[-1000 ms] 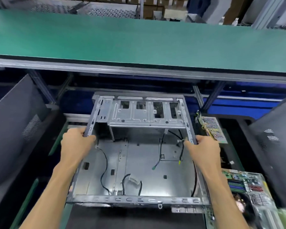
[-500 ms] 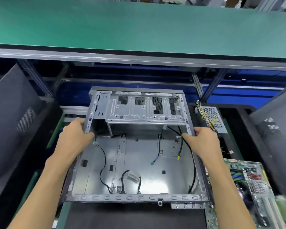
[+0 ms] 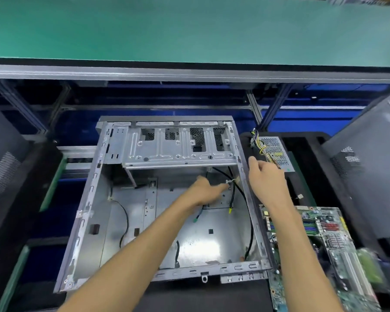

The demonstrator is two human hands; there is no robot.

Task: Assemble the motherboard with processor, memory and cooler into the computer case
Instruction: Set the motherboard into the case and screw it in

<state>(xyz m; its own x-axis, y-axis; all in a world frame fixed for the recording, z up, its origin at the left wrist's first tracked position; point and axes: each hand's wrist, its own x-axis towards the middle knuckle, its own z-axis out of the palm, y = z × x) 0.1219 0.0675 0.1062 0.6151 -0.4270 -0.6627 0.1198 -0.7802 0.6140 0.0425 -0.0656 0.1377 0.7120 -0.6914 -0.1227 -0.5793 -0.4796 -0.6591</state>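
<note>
The open metal computer case (image 3: pixel 131 221) lies flat in front of me, with its drive cage (image 3: pixel 178 147) at the far end and loose black cables (image 3: pixel 233 188) inside. My left hand (image 3: pixel 204 191) reaches into the case, its blurred fingers stretched toward the cable bundle with a white tie (image 3: pixel 230 181). Hovering over the case's right wall, my right hand (image 3: pixel 266 179) has loosely curled fingers and holds nothing. The green motherboard (image 3: pixel 324 244) lies on the bench just right of the case, partly behind my right forearm.
A power supply (image 3: pixel 276 152) with yellow and black wires sits beyond my right hand. Grey side panels lean at the left (image 3: pixel 2 167) and right (image 3: pixel 367 176). A green conveyor surface (image 3: pixel 189 30) runs across the back above a metal frame.
Both hands have let go of the case's side walls. The left hand moved right and into the case toward the cables. The right hand lifted slightly off the right wall.
</note>
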